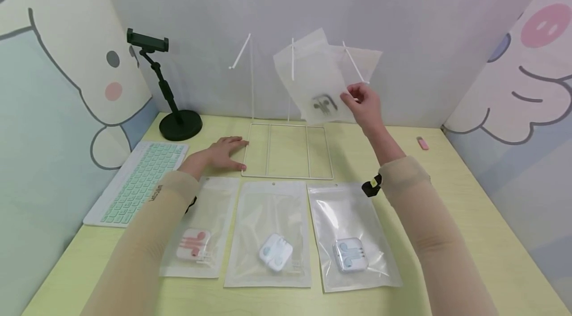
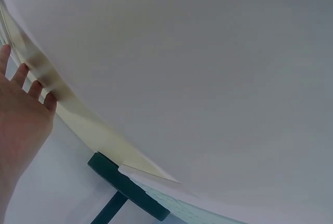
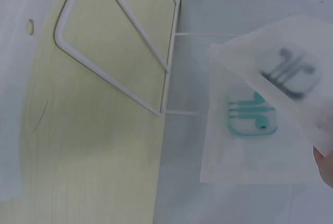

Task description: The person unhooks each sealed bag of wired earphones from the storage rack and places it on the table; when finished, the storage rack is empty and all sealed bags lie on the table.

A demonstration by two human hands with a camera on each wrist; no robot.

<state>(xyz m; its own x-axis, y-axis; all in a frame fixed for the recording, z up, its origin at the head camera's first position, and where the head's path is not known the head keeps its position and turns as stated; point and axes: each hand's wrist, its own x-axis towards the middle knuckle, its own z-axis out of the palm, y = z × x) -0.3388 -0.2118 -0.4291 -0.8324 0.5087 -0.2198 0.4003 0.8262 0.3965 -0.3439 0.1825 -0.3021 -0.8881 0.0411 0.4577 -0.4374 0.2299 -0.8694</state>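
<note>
In the head view, a white wire rack (image 1: 288, 177) stands at the back of the table with prongs rising from it. My left hand (image 1: 225, 152) rests at the left side of its base, fingers extended. With thumb and fingers, my right hand (image 1: 365, 107) pinches the lower right edge of a translucent zip bag (image 1: 308, 70) holding black earphones. That bag hangs tilted at the middle prong. Behind it, at the right prong, is a second bag (image 1: 366, 60); teal earphones (image 3: 252, 115) show inside it in the right wrist view. Whether the front bag is hooked cannot be told.
Three bags with earphones lie in front of the rack: a left bag (image 1: 221, 197), a middle bag (image 1: 272, 206) and a right bag (image 1: 332, 211). At left are a keyboard (image 1: 145, 179) and a black phone stand (image 1: 180, 125). A small pink object (image 1: 422, 143) lies at right.
</note>
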